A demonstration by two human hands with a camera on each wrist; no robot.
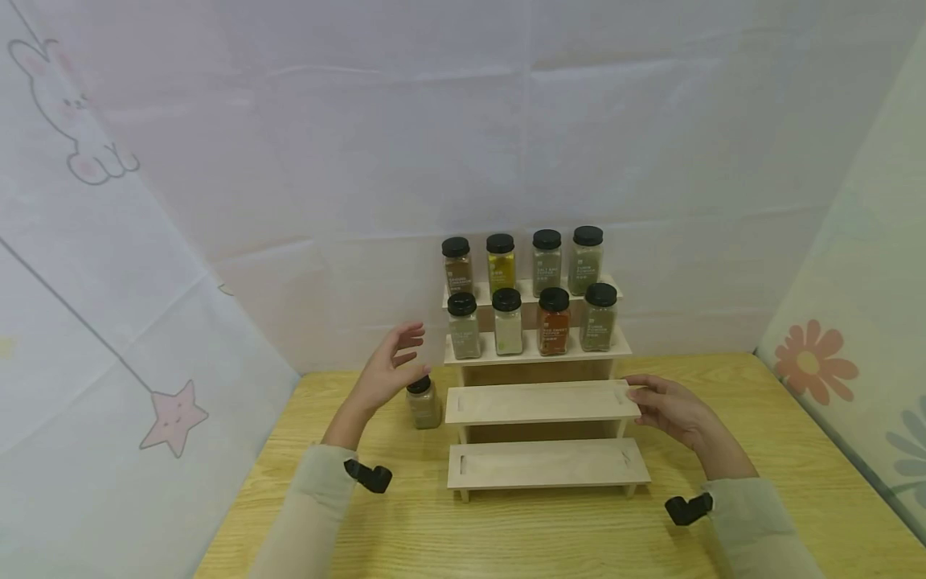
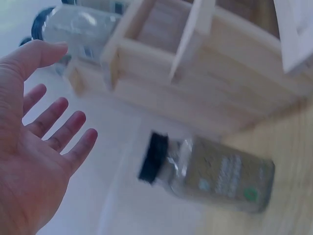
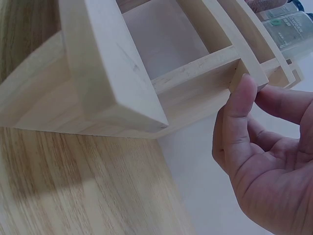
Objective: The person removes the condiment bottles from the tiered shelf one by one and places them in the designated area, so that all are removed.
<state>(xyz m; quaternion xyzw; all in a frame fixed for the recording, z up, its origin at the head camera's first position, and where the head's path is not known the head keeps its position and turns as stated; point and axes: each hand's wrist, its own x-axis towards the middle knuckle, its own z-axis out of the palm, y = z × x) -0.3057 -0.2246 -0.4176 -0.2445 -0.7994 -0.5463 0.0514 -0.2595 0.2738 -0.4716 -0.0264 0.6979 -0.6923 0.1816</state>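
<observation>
A wooden stepped spice rack (image 1: pixel 542 402) stands on the table, its two upper steps lined with several black-capped glass spice jars (image 1: pixel 554 326). My right hand (image 1: pixel 673 410) pinches the right end of the bare second step from the bottom. In the right wrist view, thumb and forefinger close on that board's corner (image 3: pixel 249 73). My left hand (image 1: pixel 383 374) is raised left of the rack with spread fingers and nothing in it. Just below it, a jar of greenish-brown spice (image 1: pixel 424 408) stands upright on the table; its label shows in the left wrist view.
The bottom step (image 1: pixel 546 466) is bare and nearest to me. A pale cloth backdrop (image 1: pixel 405 161) surrounds the wooden table (image 1: pixel 550 531) at the back and sides. Small black cameras (image 1: pixel 372 476) sit on both wrists over the sleeves.
</observation>
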